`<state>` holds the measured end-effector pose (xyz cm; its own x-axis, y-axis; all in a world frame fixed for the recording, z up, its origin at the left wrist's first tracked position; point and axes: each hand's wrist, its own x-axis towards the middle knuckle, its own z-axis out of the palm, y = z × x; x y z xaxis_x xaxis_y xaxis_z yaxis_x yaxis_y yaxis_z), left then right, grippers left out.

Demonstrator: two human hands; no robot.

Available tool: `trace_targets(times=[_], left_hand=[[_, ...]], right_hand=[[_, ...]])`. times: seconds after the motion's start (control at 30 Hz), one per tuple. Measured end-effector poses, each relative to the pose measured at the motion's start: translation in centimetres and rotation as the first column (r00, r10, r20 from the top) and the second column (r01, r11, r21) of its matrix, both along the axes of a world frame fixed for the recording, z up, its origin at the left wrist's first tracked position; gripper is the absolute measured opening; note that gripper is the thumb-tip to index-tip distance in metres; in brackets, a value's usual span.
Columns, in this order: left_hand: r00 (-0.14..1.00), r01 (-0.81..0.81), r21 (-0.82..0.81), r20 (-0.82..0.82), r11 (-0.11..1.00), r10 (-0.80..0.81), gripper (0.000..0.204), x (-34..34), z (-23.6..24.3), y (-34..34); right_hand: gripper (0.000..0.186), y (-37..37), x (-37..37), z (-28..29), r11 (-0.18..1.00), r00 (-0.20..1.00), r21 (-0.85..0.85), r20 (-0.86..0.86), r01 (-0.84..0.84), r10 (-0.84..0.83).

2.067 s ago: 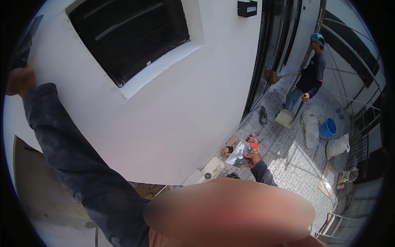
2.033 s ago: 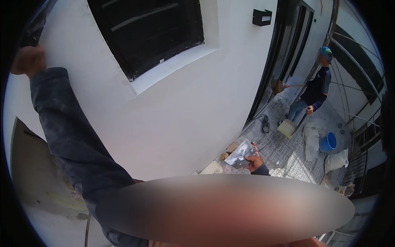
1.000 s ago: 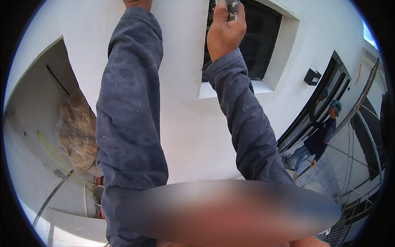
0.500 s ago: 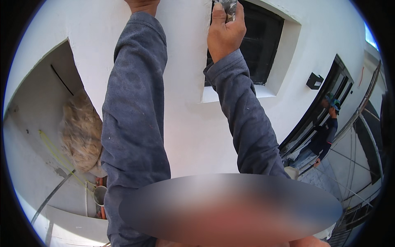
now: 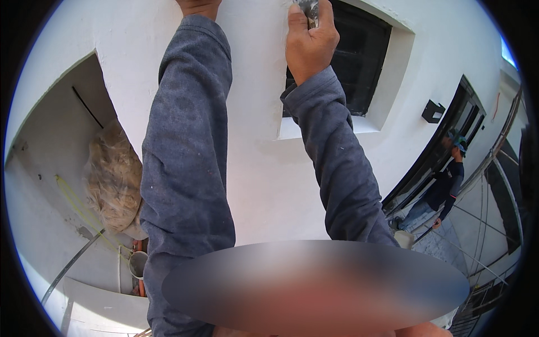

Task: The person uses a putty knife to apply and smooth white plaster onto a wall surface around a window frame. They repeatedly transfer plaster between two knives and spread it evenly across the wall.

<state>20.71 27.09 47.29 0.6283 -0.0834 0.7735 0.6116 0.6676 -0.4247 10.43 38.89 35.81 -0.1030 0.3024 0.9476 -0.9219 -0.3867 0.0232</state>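
Both my arms reach up in dark grey-blue sleeves in front of a white wall (image 5: pixel 252 185). My right hand (image 5: pixel 312 49) is closed round a grey, stained hand tool (image 5: pixel 310 13), with the thumb pressed along it. The tool's upper end runs out of the picture, so its exact kind does not show. Behind this hand is a dark window (image 5: pixel 359 67) in a white recess. My left hand (image 5: pixel 200 8) is at the top edge, near the bare wall. Only its wrist and lower part show; the fingers are cut off.
At left, an opening (image 5: pixel 73 129) holds a filled clear plastic bag (image 5: pixel 114 180), a yellow-green cord and a bucket (image 5: pixel 137 264). At right, a person (image 5: pixel 443 185) stands by a dark door holding a stick-like thing, beside scaffold poles (image 5: pixel 494 149). A black box (image 5: pixel 432 111) hangs on the wall.
The whole view has shifted slightly, with the surroundings a little right and lower. My right hand keeps its hold on the tool, and both arms stay raised almost as before.
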Motion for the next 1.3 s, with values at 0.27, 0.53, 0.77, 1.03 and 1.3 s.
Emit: trace_targets(times=[0.27, 0.53, 0.77, 1.03, 1.3], left_hand=[[0.999, -0.011, -0.01, -0.032, 1.0, 0.01, 0.029, -0.4, 0.2, -0.3], [1.0, -0.014, -0.009, 0.0, 1.0, 0.014, 0.028, -1.4, 0.1, -0.8], [1.0, 0.008, -0.014, 0.009, 1.0, -0.007, 0.029, -1.7, -0.2, -0.5], [0.999, 0.017, -0.018, -0.027, 1.0, -0.018, 0.029, -0.3, 0.1, -1.0], [0.996, 0.077, 0.001, -0.041, 0.997, -0.077, 0.029, 3.2, 0.1, -2.7]], right_hand=[[0.024, 0.9, -1.7, -2.4, 0.996, 0.992, 0.022, 0.093, -0.084, 0.081], [0.024, -1.1, -2.7, -0.7, 0.998, 0.999, -0.053, 0.025, -0.028, 0.029], [0.02, 2.7, -2.6, -3.0, 0.91, 0.915, -0.109, -0.023, 0.399, -0.403], [0.035, 3.2, -1.0, -0.5, 0.375, 0.376, -0.201, -0.037, 0.905, -0.926], [0.028, -2.0, 4.9, 1.0, 0.336, 0.3, -0.159, -0.214, 0.928, -0.93]])
